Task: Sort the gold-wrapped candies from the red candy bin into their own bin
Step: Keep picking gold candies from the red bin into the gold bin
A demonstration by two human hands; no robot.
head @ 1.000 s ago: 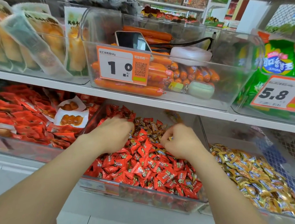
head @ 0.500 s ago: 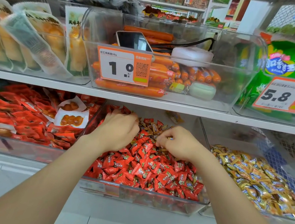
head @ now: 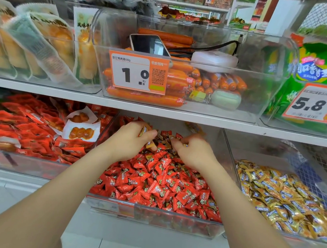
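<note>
The left hand (head: 130, 140) is hovering over the back half of the red candy bin (head: 151, 217) and clutching several gold-wrapped candies (head: 144, 131) in its curled fingers and thumb. It seems to be gathering a small handful rather than carrying each piece across singly, which would explain why the wrappers are bunching out between the fingers.

The right hand (head: 193, 152) is working at the back of the same bin, just right of the left hand, with its fingers bent down into the heap. It is blurred. A speck of wrapper is showing at its fingertips, but I cannot tell whether it is actually gripping a piece or only raking through.

Between the two hands, more stray gold pieces (head: 166, 141) are lying at the back of the bin, so both hands are reaching deep rather than picking at the front. The front half is showing almost only red candies (head: 154, 181).

The gold candy bin (head: 260, 155) is standing immediately right of the red candy bin, on the same shelf, and is already holding a large heap. The handful is not yet over it, so sorting looks well along but unfinished.
</note>
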